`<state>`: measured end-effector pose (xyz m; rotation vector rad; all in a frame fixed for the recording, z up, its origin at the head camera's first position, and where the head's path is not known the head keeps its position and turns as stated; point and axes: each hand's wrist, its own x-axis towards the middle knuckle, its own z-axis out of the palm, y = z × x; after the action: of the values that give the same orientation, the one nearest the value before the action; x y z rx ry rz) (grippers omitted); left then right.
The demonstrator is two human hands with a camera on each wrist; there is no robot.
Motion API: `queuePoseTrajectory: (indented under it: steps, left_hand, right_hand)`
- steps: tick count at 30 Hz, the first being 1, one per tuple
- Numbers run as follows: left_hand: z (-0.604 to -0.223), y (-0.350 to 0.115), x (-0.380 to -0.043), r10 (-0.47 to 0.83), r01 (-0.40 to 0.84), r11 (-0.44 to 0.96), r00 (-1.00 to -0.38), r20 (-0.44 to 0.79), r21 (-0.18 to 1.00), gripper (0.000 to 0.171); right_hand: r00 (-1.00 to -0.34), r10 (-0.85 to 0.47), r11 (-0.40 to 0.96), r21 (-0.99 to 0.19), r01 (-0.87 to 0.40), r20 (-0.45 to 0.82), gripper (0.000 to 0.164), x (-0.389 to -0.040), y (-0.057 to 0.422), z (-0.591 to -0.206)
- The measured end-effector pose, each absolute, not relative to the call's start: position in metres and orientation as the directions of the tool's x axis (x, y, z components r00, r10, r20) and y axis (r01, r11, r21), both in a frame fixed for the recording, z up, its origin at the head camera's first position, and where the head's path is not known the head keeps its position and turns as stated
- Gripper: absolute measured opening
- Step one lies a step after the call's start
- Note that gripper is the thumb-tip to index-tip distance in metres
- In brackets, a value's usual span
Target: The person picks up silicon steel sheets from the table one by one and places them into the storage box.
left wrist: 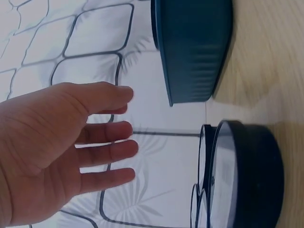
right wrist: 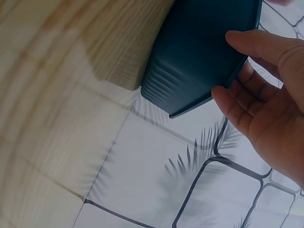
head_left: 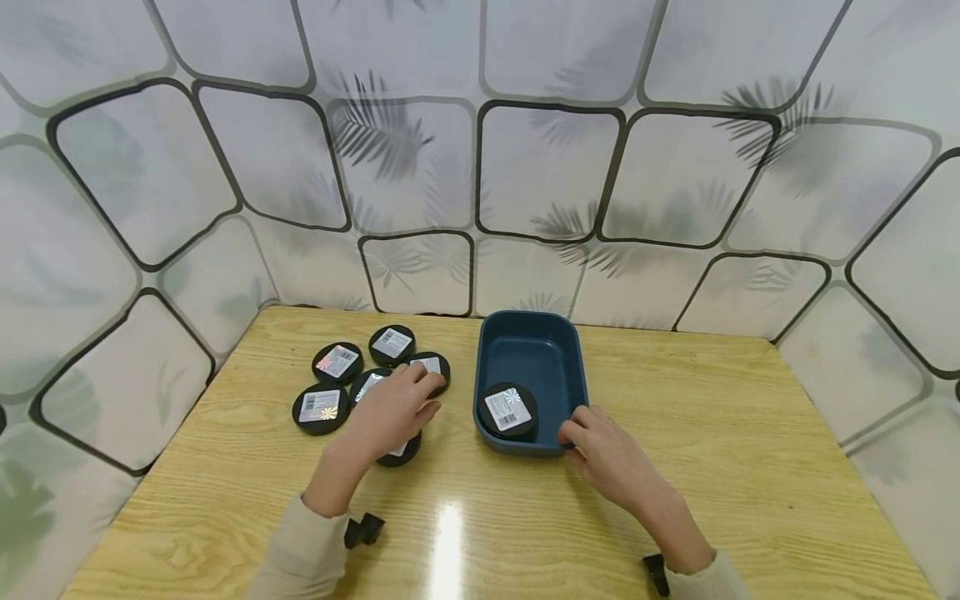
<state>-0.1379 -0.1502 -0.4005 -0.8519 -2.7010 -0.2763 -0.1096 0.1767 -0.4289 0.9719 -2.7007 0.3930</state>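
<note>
My left hand point(head_left: 393, 408) hovers over a group of flat round black containers with white barcode labels. In the left wrist view the fingers of that hand point(left wrist: 71, 152) are extended, with nothing in them. One round container point(head_left: 321, 408) lies at the group's left; another point(head_left: 431, 372) is partly covered by my fingers. At the near right corner of a dark blue rectangular bin point(head_left: 532, 321), my right hand point(head_left: 611, 458) pinches the rim between thumb and fingers, as the right wrist view shows on the bin point(right wrist: 194, 61). A labelled round container point(head_left: 508, 409) lies inside, at the near left corner.
The wooden table point(head_left: 705, 467) runs up to a patterned curtain point(head_left: 547, 175) that stands behind it and along both sides. More round containers point(head_left: 337, 362) lie close together left of the bin. Light glares off the table's front.
</note>
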Motion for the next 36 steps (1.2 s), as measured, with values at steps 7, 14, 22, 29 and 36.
queuePoseTrajectory:
  steps: [7,14,22,29,36]
  left_hand:
    - [-0.399,-0.161,-0.138,0.434,0.448,0.877,-0.894,0.114,0.174,0.045]
    - [-0.399,-0.163,-0.133,0.291,0.245,0.937,-0.941,-0.172,0.247,0.063]
    - [-0.398,-0.162,-0.129,0.240,0.164,0.948,-0.931,-0.274,0.273,0.074]
    - [-0.398,-0.162,-0.129,0.229,0.163,0.958,-0.929,-0.289,0.234,0.075]
    - [-0.399,-0.162,-0.129,0.244,0.187,0.959,-0.928,-0.282,0.213,0.075]
  right_hand:
    - [-0.749,-0.583,0.742,-0.168,-0.649,0.315,0.025,-0.110,0.176,-0.429]
    - [-0.735,-0.590,0.732,-0.164,-0.662,0.334,0.026,-0.109,0.177,-0.430]
    - [-0.736,-0.590,0.731,-0.168,-0.662,0.333,0.026,-0.111,0.177,-0.430]
    - [-0.735,-0.592,0.732,-0.162,-0.662,0.331,0.026,-0.111,0.177,-0.430]
    - [-0.742,-0.589,0.736,-0.168,-0.656,0.320,0.025,-0.111,0.177,-0.429]
